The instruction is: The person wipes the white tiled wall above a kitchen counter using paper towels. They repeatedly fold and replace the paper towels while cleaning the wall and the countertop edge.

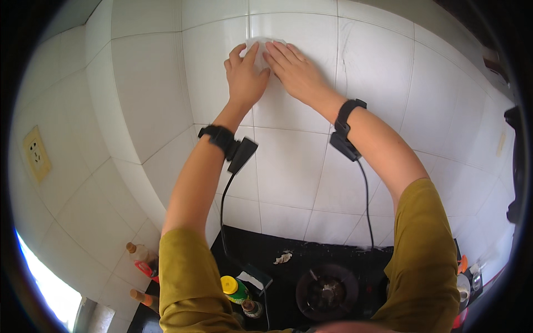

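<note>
Both arms reach up to a white tiled wall (291,166). My left hand (248,77) has its fingers spread on the left part of a thin whitish sheet or cloth (261,56) at the wall; whether it pinches the sheet does not show clearly. My right hand (293,70) lies flat with its fingers extended over the sheet's right part, fingertips close to those of my left hand. The sheet's upper edge shows above the fingers, and the rest is partly hidden by them. Each wrist bears a black strap with a cabled device.
Below is a black counter with a gas burner (327,292), a crumpled scrap (283,258), a green container with a yellow lid (235,289) and a small jar (252,309). Bottles, one with a red label (143,260), stand at the left. A wall socket (36,154) is far left.
</note>
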{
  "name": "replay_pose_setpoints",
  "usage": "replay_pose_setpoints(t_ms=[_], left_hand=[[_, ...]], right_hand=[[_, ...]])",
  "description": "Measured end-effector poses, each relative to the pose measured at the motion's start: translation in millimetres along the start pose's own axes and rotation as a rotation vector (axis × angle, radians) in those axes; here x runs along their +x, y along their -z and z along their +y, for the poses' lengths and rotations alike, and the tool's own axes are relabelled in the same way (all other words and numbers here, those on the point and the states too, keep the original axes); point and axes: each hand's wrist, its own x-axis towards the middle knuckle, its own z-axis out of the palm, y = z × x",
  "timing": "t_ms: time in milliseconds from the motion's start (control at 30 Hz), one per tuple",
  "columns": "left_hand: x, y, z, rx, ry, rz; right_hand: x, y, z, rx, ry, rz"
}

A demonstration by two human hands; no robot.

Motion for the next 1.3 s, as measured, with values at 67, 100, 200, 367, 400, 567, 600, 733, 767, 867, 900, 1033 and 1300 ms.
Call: replay_pose_setpoints(t_ms=[67,100,200,367,400,567,600,733,767,867,900,1033,1300], left_hand=[[-20.1,23.0,1.4,-0.092,0.037,-0.049],[-31.8,34.3,4.5,-0.104,0.049,-0.087],[-66.8,61.2,21.1,-0.190,0.076,-0.186],[-105.1,98.3,24.8,-0.343,0.116,-0.337],[-107.9,104.3,20.4,-0.355,0.138,-0.352],[-117.7,123.3,-5.0,-0.364,0.229,-0.360],[-120.1,124.4,-8.5,-0.369,0.217,-0.335],[-130.1,120.3,-12.7,-0.354,0.267,-0.351],[-132.0,117.6,-11.5,-0.380,0.294,-0.366],[-135.2,114.6,-6.6,-0.383,0.310,-0.372],[-134.2,115.5,-6.2,-0.356,0.338,-0.384],[-125.0,133.0,-8.8,-0.175,0.139,-0.336],[-100.5,193.1,-50.1,0.222,-0.017,-0.095]], right_hand=[[-0.2,-11.6,7.1,-0.005,0.076,-0.048],[3.8,-16.5,11.9,-0.005,0.104,-0.066],[32.5,-24.1,27.9,-0.150,0.169,-0.102],[123.8,-18.0,76.2,-0.263,-0.110,-0.140],[133.9,-18.5,81.9,-0.257,-0.188,-0.108],[154.5,-45.4,62.4,-0.249,-0.279,-0.065],[153.9,-49.8,56.5,-0.223,-0.237,-0.081],[133.2,-58.7,26.7,-0.344,0.169,-0.100],[115.2,-59.8,11.9,-0.115,0.116,-0.125],[52.1,-60.1,-33.5,-0.023,0.303,-0.280],[30.6,-58.9,-43.4,0.101,0.307,-0.309],[34.3,-59.2,-22.8,0.083,0.291,-0.383],[166.5,-68.5,22.6,-0.222,-0.355,-0.031]])
